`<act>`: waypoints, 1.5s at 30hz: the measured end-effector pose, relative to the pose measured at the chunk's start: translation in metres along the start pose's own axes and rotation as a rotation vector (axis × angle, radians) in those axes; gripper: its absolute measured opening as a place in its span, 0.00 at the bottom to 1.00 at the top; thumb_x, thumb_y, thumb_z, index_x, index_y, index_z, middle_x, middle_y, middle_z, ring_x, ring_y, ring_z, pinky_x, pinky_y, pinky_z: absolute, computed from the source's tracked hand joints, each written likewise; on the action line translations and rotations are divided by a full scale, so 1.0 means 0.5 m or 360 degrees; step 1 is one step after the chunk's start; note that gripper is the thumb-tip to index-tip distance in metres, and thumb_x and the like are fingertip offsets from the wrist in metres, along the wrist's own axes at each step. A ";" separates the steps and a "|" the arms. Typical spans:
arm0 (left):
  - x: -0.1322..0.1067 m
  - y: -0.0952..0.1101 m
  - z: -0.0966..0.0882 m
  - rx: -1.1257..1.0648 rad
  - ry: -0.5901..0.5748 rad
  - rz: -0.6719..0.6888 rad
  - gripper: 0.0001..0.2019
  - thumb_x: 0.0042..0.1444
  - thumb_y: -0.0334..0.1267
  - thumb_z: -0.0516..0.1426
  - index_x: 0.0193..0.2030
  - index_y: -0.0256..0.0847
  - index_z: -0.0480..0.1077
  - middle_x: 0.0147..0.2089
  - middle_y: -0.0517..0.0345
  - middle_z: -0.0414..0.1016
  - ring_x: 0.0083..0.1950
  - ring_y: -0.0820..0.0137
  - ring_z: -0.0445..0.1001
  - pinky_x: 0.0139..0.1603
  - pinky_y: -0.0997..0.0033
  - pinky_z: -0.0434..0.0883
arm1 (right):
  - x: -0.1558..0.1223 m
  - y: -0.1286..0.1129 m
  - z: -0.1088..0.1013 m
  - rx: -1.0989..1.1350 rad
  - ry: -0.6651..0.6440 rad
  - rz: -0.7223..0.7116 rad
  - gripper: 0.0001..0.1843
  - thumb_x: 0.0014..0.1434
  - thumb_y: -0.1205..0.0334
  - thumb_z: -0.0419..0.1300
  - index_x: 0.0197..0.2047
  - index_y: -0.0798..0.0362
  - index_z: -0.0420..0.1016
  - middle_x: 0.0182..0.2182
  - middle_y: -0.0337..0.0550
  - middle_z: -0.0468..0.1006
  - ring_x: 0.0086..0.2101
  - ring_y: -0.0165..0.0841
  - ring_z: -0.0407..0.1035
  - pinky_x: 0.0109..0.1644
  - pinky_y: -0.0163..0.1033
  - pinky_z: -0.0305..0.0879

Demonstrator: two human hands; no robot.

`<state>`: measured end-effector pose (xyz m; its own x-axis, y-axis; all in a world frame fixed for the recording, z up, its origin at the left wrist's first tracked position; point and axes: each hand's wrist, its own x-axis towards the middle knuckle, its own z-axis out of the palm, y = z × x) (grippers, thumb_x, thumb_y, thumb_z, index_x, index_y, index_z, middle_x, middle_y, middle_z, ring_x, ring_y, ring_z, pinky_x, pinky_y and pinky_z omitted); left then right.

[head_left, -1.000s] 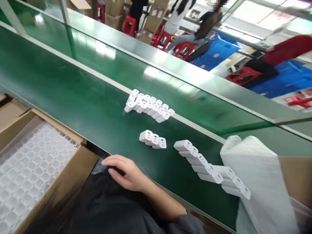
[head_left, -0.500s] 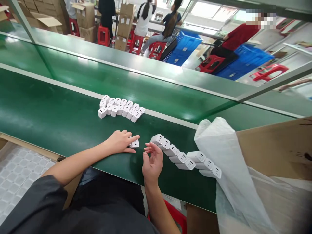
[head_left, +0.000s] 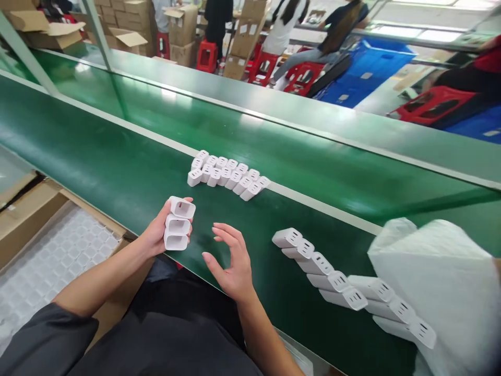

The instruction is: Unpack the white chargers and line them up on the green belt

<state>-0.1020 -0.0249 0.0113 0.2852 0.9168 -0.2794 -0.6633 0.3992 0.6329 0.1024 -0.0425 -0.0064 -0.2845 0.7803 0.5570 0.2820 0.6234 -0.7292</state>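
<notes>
Three white charger housings are stacked in my left hand, with their hollow open ends facing up toward me. My left fingers wrap around them above the near edge of the green work surface. My right hand is a little to the right, fingers spread and curved, with nothing in it. Beyond the hands, a cluster of white charger housings stands in two uneven rows, slotted ends up. A slanting row of more housings lies to the right, and a few others lie beside it.
A white plastic bag bulges at the right. At lower left, a carton stands by a tray of clear plastic cells. A pale strip runs along the green belt. People sit on red stools near blue crates.
My left hand has lifted housings off the surface, turned them hollow ends up and moved left. My right hand has opened wider. The camera view has swung left.
</notes>
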 end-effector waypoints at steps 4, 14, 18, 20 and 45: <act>-0.076 0.003 -0.048 -0.0150 0.0114 0.0165 0.30 0.55 0.59 0.61 0.60 0.46 0.65 0.35 0.60 0.74 0.29 0.71 0.74 0.27 0.71 0.73 | 0.069 -0.061 0.071 -0.0003 -0.0318 -0.0267 0.26 0.61 0.61 0.64 0.60 0.48 0.65 0.61 0.54 0.63 0.59 0.43 0.62 0.58 0.51 0.69; -0.366 -0.081 -0.224 0.0411 0.1254 0.0914 0.30 0.61 0.58 0.55 0.63 0.41 0.66 0.52 0.51 0.76 0.44 0.66 0.75 0.45 0.68 0.73 | 0.067 -0.155 0.370 0.0243 -0.1230 -0.0853 0.18 0.55 0.71 0.61 0.49 0.51 0.68 0.60 0.54 0.65 0.58 0.48 0.61 0.59 0.55 0.67; -0.591 -0.134 -0.293 0.1471 0.2013 0.0741 0.24 0.65 0.54 0.51 0.59 0.42 0.71 0.56 0.50 0.76 0.54 0.62 0.74 0.56 0.64 0.69 | 0.045 -0.208 0.515 0.0316 -0.1644 -0.1090 0.18 0.54 0.68 0.64 0.49 0.51 0.71 0.57 0.55 0.68 0.54 0.47 0.66 0.54 0.53 0.70; -0.710 -0.166 -0.315 0.1739 0.2539 0.0584 0.21 0.67 0.52 0.48 0.56 0.43 0.73 0.51 0.53 0.79 0.51 0.64 0.76 0.54 0.66 0.70 | 0.032 -0.246 0.590 0.0257 -0.1845 -0.1326 0.20 0.53 0.70 0.65 0.50 0.52 0.73 0.59 0.57 0.66 0.57 0.49 0.64 0.55 0.53 0.70; -0.902 -0.250 -0.389 0.1699 0.3508 -0.0393 0.19 0.66 0.49 0.47 0.46 0.43 0.76 0.41 0.55 0.80 0.42 0.67 0.76 0.41 0.73 0.64 | -0.239 -0.438 0.950 0.0486 -0.2321 -0.2302 0.27 0.62 0.74 0.56 0.63 0.50 0.66 0.69 0.52 0.54 0.68 0.50 0.47 0.67 0.63 0.47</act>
<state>-0.2824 -0.4894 -0.0825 -0.9856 -0.1590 0.0583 -0.1366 0.9499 0.2813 -0.3604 -0.2963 -0.1020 -0.5102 -0.8516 0.1208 -0.8430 0.4672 -0.2665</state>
